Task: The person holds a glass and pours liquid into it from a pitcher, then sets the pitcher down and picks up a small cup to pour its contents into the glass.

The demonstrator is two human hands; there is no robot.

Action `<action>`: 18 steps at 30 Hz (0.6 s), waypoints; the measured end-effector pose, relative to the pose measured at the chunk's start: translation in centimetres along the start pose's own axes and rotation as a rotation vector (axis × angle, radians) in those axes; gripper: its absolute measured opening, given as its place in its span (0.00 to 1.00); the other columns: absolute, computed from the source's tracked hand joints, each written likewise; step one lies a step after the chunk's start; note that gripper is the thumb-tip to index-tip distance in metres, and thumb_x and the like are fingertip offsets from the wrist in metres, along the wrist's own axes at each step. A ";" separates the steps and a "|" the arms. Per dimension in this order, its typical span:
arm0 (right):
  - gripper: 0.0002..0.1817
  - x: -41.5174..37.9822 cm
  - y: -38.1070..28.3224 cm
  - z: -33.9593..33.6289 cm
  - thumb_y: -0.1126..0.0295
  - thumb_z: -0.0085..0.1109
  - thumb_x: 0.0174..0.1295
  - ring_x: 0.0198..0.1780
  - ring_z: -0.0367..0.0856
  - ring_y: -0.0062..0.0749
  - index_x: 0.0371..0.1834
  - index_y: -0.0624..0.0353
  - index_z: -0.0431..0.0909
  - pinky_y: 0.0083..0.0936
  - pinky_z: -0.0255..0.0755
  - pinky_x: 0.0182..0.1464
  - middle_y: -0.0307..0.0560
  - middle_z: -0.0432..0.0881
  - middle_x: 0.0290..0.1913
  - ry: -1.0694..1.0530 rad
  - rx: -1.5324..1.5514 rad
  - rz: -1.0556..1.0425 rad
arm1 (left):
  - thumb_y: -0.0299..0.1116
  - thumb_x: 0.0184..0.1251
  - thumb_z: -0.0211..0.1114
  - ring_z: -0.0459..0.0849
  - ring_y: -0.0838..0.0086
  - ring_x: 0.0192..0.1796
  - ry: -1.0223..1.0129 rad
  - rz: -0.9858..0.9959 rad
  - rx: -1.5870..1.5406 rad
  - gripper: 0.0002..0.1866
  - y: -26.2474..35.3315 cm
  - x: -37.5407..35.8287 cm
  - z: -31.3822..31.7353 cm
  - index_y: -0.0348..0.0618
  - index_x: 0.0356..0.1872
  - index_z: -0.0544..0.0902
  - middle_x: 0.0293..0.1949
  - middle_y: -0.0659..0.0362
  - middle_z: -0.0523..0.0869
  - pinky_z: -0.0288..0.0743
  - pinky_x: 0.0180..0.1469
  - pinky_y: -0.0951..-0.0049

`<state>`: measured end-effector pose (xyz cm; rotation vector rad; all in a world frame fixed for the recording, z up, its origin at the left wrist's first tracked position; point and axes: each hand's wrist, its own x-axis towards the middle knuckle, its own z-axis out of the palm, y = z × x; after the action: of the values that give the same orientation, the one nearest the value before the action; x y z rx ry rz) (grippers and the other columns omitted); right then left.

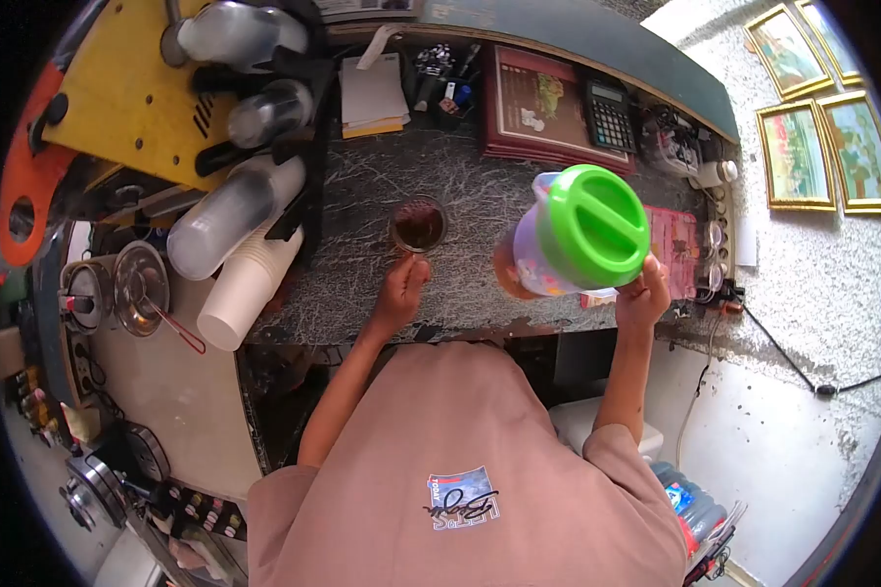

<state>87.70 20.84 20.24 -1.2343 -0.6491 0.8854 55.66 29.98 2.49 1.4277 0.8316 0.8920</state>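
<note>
My left hand [399, 293] is closed on the handle of a glass cup [419, 224] that holds a dark brown drink, over the black, scratched counter [347, 284]. On the right, my right hand [644, 293] grips a pitcher [530, 256] with a bright green lid [599, 226]. The pitcher has a patterned, clear-looking body with reddish-brown liquid near its base. Its lid faces the camera, and it stands apart from the cup. My right fingers are partly hidden behind the lid.
Stacked paper cups [248, 290] and plastic cup holders line the left. Notepads [373, 91], pens, maroon menus [538, 103] and a calculator [610, 119] sit at the back. A pink tray [673, 245] lies beyond the pitcher, near small jars at the right.
</note>
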 end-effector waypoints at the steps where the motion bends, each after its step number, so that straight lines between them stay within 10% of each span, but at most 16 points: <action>1: 0.18 -0.4 0.5 -1.2 0.59 0.61 0.69 0.17 0.52 0.12 0.22 0.52 0.69 0.18 0.43 0.20 0.26 0.58 0.18 0.103 0.100 -0.043 | 0.38 0.83 0.51 0.76 0.71 0.35 -0.012 0.001 0.005 0.17 0.1 -0.1 0.0 0.36 0.35 0.75 0.31 0.58 0.76 0.71 0.41 0.69; 18: 0.23 5.0 4.2 -11.4 0.60 0.68 0.67 0.18 0.49 0.15 0.16 0.51 0.69 0.24 0.41 0.23 0.28 0.57 0.18 0.739 0.121 -0.311 | 0.39 0.86 0.45 0.80 0.72 0.40 0.095 0.003 0.031 0.20 1.5 -0.2 0.9 0.34 0.36 0.76 0.33 0.57 0.80 0.74 0.49 0.70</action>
<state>98.76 19.54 13.37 -1.1987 -0.1740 0.1688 56.35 29.30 3.98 1.4226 0.9178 0.9585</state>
